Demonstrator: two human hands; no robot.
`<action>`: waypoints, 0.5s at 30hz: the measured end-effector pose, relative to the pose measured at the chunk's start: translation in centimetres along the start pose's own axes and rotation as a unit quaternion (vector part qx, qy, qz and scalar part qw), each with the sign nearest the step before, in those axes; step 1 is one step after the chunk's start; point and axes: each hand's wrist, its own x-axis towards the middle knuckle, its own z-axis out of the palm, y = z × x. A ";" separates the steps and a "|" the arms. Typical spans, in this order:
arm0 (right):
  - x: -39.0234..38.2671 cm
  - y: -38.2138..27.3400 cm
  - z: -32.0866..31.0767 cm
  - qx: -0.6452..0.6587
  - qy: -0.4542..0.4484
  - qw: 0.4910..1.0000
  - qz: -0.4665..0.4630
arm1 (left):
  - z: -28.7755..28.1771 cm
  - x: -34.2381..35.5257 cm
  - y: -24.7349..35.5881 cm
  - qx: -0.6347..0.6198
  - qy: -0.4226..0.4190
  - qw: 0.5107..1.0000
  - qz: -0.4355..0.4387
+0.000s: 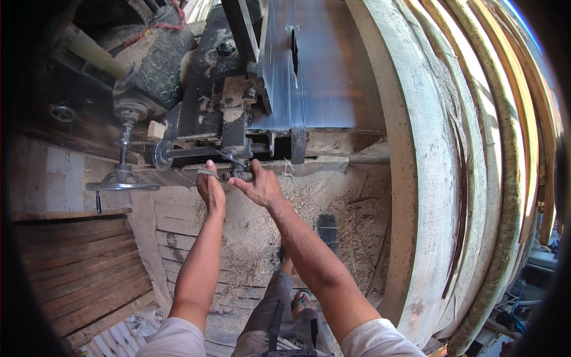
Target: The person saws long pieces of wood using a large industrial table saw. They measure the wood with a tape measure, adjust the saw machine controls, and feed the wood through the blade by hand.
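Note:
Both arms reach forward to the front edge of a saw table (336,89). My right hand (264,187) is closed around a dark, ridged cylindrical part (242,177) below the fence's clamp block (237,116). Just left of it, my left hand (212,189) is pinched on a thin, pale flat piece (207,172) whose kind I cannot make out. Between and above the hands, a slim metal lever (231,159) slants across the block's lower end. A round metal guide bar (196,153) runs behind the fingers. Some fingertips are hidden.
A dark slot (294,50) runs along the table beside the upright metal fence (262,77). At left stands a handwheel (122,186) on a threaded shaft. Long boards (410,172) line the right side. Sawdust (351,202) covers the floor, with stacked planks (83,262) lower left.

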 end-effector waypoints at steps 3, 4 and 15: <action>-0.1 0.2 0.4 0.001 -0.007 1.000 0.013 | 1.1 -2.1 4.9 0.332 -0.122 0.908 0.227; 0.1 0.0 0.4 0.003 -0.011 1.000 0.014 | 1.7 -1.9 4.8 0.429 -0.083 0.842 0.317; -23.9 -4.0 -15.1 -0.060 0.131 0.985 -0.095 | -0.6 -3.1 6.5 0.473 -0.036 0.700 0.534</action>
